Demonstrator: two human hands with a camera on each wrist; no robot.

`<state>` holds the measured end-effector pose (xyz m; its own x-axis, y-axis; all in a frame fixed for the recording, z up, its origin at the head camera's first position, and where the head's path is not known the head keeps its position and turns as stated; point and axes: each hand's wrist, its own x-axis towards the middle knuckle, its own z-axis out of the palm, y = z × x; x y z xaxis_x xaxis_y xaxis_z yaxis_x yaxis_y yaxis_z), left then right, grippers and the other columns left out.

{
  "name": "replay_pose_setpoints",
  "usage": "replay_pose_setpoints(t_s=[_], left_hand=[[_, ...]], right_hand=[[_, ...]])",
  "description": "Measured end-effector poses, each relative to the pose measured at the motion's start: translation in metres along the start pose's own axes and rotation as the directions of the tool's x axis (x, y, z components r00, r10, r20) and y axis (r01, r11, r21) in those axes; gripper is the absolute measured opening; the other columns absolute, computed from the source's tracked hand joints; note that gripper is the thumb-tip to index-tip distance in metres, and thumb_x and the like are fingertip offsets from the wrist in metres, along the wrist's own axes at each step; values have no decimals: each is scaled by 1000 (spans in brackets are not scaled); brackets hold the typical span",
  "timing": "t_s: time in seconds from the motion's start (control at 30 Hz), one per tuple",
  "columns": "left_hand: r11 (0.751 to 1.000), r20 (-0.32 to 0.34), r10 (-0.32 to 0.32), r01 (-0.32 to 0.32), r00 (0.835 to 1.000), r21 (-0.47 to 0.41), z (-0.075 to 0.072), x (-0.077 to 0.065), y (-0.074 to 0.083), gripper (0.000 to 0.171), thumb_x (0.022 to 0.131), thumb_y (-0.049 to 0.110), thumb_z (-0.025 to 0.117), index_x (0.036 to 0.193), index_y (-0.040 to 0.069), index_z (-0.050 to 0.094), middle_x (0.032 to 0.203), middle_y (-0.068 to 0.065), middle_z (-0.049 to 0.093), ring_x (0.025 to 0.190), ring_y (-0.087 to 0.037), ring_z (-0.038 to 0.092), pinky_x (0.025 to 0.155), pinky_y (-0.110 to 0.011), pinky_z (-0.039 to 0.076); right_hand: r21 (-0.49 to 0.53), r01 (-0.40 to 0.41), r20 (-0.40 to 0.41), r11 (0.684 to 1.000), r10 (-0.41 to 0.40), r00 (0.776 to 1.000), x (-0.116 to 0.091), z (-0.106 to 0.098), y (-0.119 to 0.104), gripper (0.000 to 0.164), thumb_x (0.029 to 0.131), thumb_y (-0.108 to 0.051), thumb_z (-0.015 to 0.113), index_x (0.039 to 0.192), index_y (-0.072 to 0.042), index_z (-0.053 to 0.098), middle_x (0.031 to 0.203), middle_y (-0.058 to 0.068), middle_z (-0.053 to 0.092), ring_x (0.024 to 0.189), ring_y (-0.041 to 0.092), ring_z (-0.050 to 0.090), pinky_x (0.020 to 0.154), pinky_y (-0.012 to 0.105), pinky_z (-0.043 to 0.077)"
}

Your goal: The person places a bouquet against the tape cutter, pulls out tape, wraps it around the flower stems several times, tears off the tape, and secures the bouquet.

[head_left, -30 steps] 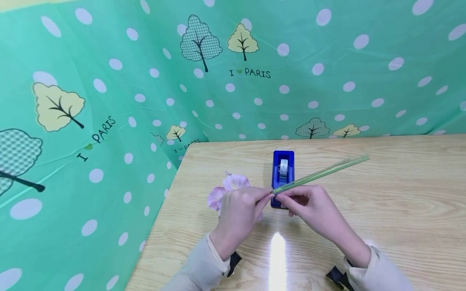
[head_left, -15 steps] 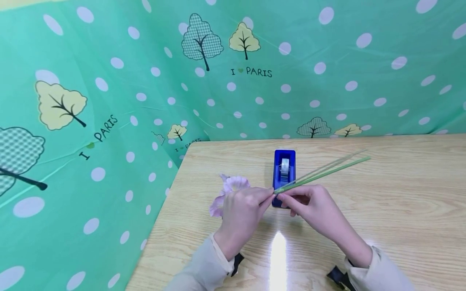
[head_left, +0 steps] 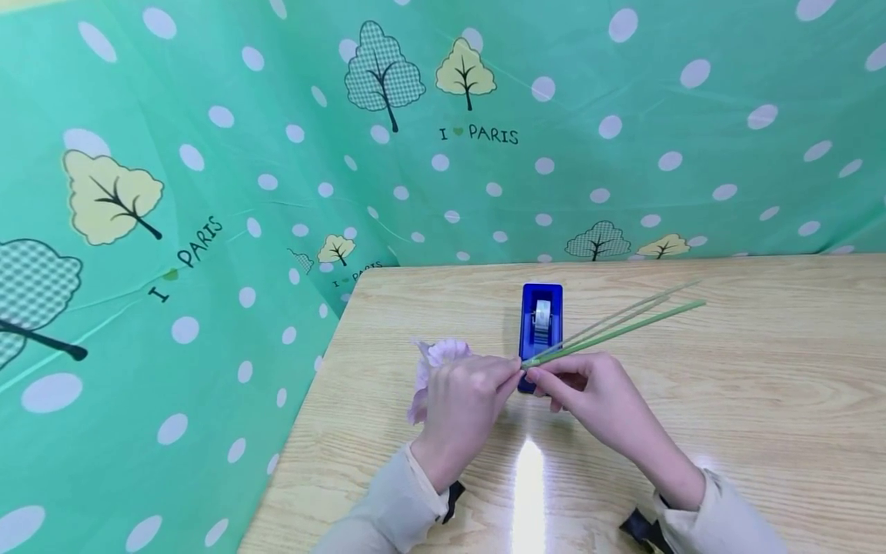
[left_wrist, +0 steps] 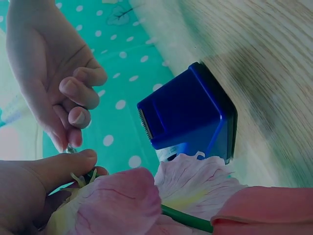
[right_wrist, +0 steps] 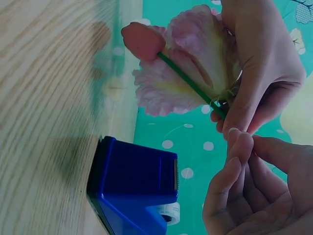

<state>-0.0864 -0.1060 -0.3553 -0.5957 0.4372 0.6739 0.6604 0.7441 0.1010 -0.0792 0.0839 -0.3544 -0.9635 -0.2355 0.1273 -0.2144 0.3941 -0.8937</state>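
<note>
My left hand (head_left: 460, 404) pinches the stems of artificial flowers between thumb and forefinger. Below that grip, a ruffled pale pink-lilac flower (right_wrist: 171, 73) and a smooth coral bud (right_wrist: 143, 41) on a green stem (right_wrist: 188, 81) show in the right wrist view. Beyond the grip, a thick green stem (head_left: 637, 324) and thinner stems (head_left: 623, 309) point to the right. Right beside the left fingertips, my right hand (head_left: 598, 388) pinches with thumb and forefinger. A tiny clear, shiny bit, apparently tape (left_wrist: 72, 149), shows at its fingertips; mostly it is hidden.
A blue tape dispenser (head_left: 542, 296) with a roll stands on the wooden table (head_left: 761, 369), just behind the hands. Its toothed cutter (left_wrist: 145, 125) shows in the left wrist view. A green dotted cloth (head_left: 484, 177) hangs behind and at the left.
In the left hand the flower has turned, its petals now seen more edge-on. The thin stems have fanned away from the thick green one. The right hand stays almost in place.
</note>
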Motion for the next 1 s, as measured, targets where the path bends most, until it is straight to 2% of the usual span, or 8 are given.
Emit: replay_pose_setpoints(t_s=[0.27, 0.53, 0.77, 1.0], left_hand=[[998, -15, 36, -36, 999, 57, 2, 1, 2, 8, 80, 13, 83, 86, 17, 79, 79, 6, 76, 61, -6, 69, 53, -16, 51], [984, -68, 112, -101, 991, 150, 7, 1, 4, 12, 82, 6, 79, 80, 18, 78, 75, 9, 75, 50, -2, 58, 43, -12, 38], [980, -50, 133, -124, 990, 154, 8, -2, 6, 9, 84, 7, 77, 82, 16, 78, 78, 8, 75, 58, -3, 64, 47, -13, 44], [974, -6, 153, -150, 988, 169, 8, -3, 8, 10, 84, 5, 77, 87, 15, 78, 79, 6, 75, 60, -5, 64, 50, -16, 48]], right_hand=[[40, -41, 3, 998, 41, 999, 0, 2, 2, 24, 95, -24, 68, 96, -2, 77, 73, 2, 71, 57, 14, 62, 51, 25, 50], [130, -109, 1, 985, 110, 994, 0, 5, 0, 32, 96, -31, 67, 87, -1, 76, 74, 8, 70, 58, 15, 62, 53, 26, 50], [137, -186, -20, 973, 191, 981, 0, 7, -1, 39, 96, -39, 65, 80, -4, 75, 73, 9, 70, 58, 17, 62, 57, 28, 52], [127, -234, -43, 964, 241, 970, 1, 7, 0, 47, 95, -45, 63, 81, -2, 75, 71, 8, 70, 60, 20, 63, 60, 29, 53]])
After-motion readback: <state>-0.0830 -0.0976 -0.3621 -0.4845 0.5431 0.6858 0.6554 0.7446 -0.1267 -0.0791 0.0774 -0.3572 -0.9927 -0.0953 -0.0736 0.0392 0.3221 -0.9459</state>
